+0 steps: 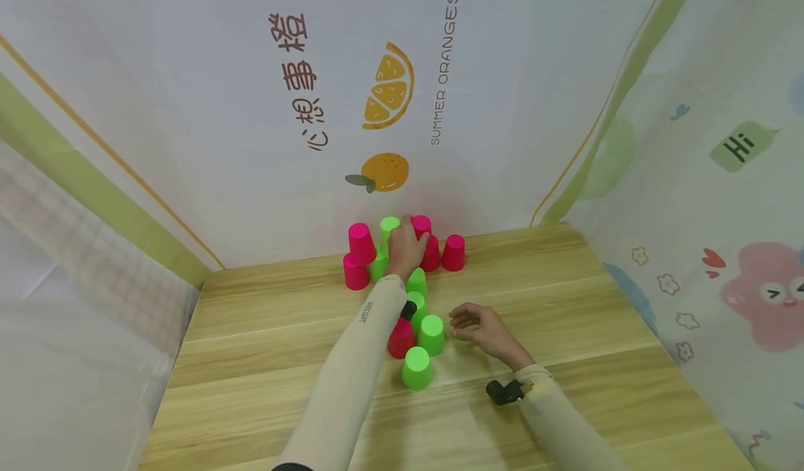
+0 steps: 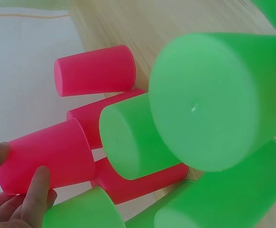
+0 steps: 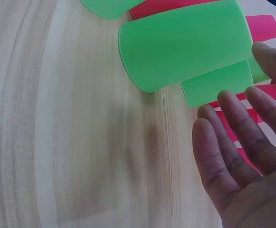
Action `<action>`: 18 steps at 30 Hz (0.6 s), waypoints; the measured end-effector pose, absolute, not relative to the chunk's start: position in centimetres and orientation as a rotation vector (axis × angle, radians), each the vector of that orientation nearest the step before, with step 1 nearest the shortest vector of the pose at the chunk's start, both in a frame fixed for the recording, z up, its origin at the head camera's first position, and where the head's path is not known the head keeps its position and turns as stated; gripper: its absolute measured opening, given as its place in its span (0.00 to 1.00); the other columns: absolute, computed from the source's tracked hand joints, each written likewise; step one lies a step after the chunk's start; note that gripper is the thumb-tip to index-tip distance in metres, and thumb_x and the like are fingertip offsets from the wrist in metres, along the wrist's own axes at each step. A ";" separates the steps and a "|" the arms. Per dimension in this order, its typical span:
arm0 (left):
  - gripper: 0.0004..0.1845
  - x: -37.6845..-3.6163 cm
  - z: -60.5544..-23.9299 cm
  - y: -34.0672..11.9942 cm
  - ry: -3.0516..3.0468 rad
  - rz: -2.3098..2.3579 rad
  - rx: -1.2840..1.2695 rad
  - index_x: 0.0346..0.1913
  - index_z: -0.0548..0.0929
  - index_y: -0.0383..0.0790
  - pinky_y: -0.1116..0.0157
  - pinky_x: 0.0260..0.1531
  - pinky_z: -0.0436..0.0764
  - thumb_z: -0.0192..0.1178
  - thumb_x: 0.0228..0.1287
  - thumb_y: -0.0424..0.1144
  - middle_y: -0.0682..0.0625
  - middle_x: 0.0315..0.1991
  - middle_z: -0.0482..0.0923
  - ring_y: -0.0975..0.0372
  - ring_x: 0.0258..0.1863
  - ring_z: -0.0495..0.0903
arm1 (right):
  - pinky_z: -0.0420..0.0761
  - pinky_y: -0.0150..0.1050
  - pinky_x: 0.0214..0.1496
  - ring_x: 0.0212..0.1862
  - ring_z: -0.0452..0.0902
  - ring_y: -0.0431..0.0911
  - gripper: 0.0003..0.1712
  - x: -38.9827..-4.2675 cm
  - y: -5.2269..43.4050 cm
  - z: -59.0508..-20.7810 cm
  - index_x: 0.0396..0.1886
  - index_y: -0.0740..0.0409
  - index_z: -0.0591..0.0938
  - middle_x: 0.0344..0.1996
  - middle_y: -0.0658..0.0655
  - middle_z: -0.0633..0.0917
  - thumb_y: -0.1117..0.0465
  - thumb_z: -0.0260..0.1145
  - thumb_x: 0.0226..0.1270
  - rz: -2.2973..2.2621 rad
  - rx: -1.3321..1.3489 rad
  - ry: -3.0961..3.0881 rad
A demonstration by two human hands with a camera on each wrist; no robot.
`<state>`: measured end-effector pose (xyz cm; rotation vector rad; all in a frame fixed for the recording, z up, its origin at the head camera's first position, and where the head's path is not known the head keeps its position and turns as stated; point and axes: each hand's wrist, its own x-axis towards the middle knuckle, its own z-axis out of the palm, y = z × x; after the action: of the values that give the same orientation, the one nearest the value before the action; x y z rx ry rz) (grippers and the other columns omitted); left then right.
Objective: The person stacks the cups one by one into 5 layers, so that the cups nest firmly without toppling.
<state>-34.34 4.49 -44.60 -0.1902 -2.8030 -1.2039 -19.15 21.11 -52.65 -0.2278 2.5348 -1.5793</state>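
Observation:
My left hand [image 1: 405, 250] reaches over to the back row of cups. Between its thumb and fingers it grips an upside-down pink cup [image 2: 50, 154], at second-tier height above the pink cups below it. Beside that one, a green cup [image 1: 389, 227] sits on the upper tier, and farther left a pink cup [image 1: 361, 243] rests on another pink cup [image 1: 355, 273]. My right hand [image 1: 486, 328] hovers low over the table, fingers loosely extended and holding nothing. The nearest thing to it is a green cup [image 1: 430, 336], just left of its fingertips.
A line of cups runs toward me, with a pink cup [image 1: 400, 340] and a front green cup [image 1: 417, 369]. At the right end of the back row stands a single pink cup [image 1: 453, 253]. Behind the wooden table [image 1: 251, 359] hangs a printed white curtain [image 1: 239, 143].

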 end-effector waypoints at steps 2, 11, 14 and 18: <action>0.29 -34.4 -44.5 4.6 -2.801 -1.184 -0.186 0.70 0.67 0.32 0.56 0.54 0.86 0.61 0.71 0.40 0.38 0.56 0.82 0.47 0.54 0.84 | 0.84 0.38 0.50 0.49 0.85 0.53 0.19 -19.1 21.1 -52.5 0.53 0.67 0.81 0.46 0.65 0.87 0.66 0.71 0.64 -1.584 -0.225 2.528; 0.27 -34.3 -44.1 5.1 -2.793 -1.138 -0.197 0.68 0.67 0.31 0.55 0.53 0.86 0.60 0.72 0.37 0.36 0.54 0.82 0.45 0.52 0.84 | 0.84 0.38 0.49 0.50 0.85 0.56 0.21 -19.1 20.7 -52.6 0.54 0.69 0.80 0.47 0.67 0.87 0.65 0.72 0.63 -1.620 -0.260 2.490; 0.26 -34.3 -44.1 5.1 -2.794 -1.132 -0.186 0.68 0.67 0.31 0.55 0.54 0.86 0.59 0.72 0.36 0.37 0.55 0.82 0.45 0.53 0.84 | 0.85 0.37 0.49 0.49 0.85 0.54 0.23 -19.2 20.6 -52.8 0.54 0.67 0.80 0.47 0.65 0.87 0.64 0.73 0.62 -1.619 -0.284 2.496; 0.25 -34.3 -44.1 5.2 -2.795 -1.131 -0.194 0.67 0.67 0.31 0.55 0.55 0.86 0.58 0.72 0.36 0.37 0.55 0.81 0.45 0.53 0.84 | 0.85 0.37 0.49 0.48 0.85 0.51 0.24 -19.3 20.3 -53.1 0.54 0.64 0.81 0.46 0.63 0.87 0.63 0.75 0.59 -1.614 -0.301 2.530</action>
<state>-34.32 5.21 -44.10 -0.1941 -2.7945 -1.1306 -19.33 20.35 -53.10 -0.3010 2.5302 -1.6142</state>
